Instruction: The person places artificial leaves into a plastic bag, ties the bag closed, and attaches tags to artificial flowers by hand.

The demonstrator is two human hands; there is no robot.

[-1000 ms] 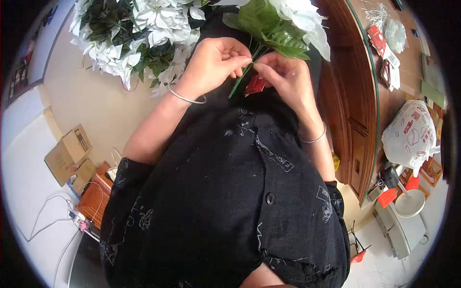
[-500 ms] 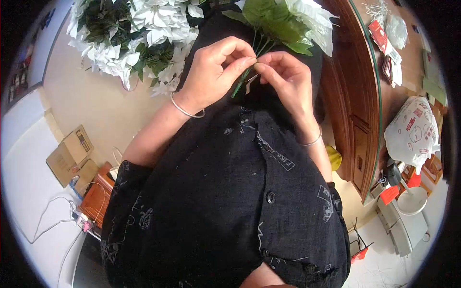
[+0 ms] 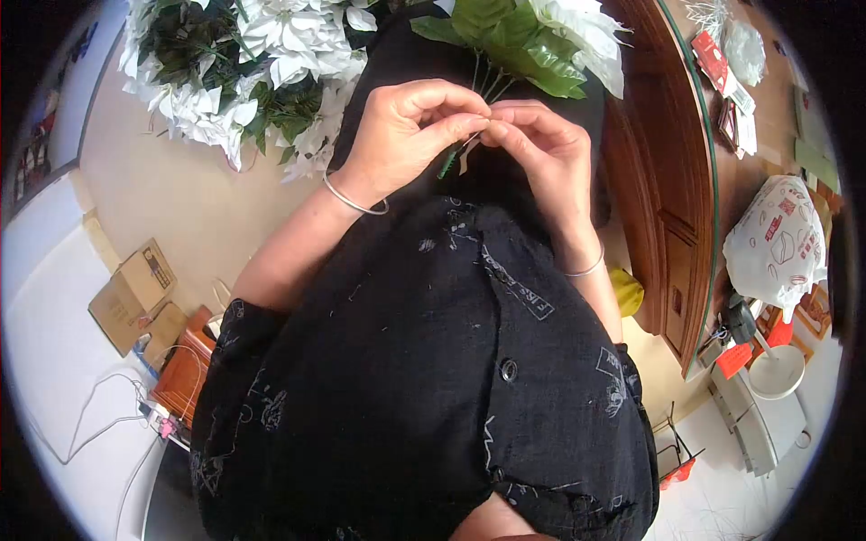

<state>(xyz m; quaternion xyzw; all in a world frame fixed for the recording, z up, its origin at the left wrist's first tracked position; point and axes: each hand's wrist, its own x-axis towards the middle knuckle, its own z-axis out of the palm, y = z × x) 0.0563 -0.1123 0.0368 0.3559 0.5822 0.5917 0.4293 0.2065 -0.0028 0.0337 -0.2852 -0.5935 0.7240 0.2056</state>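
A bunch of artificial white flowers with green leaves lies across my lap, its green stems pointing toward me. Over those stems, my left hand and my right hand meet fingertip to fingertip, both pinched closed. Whatever thin thing sits between the fingertips is too small to name. Below the fingers the green stem end shows, with a narrow pale strip hanging beside it.
Many white artificial flowers stand at the upper left. A wooden cabinet is close on the right, with a white plastic bag on its far side. Cardboard boxes and cables are at the left.
Both hands have shifted slightly to the right, still together. The red tag seen under the right hand earlier has turned and now shows only as a narrow pale strip.
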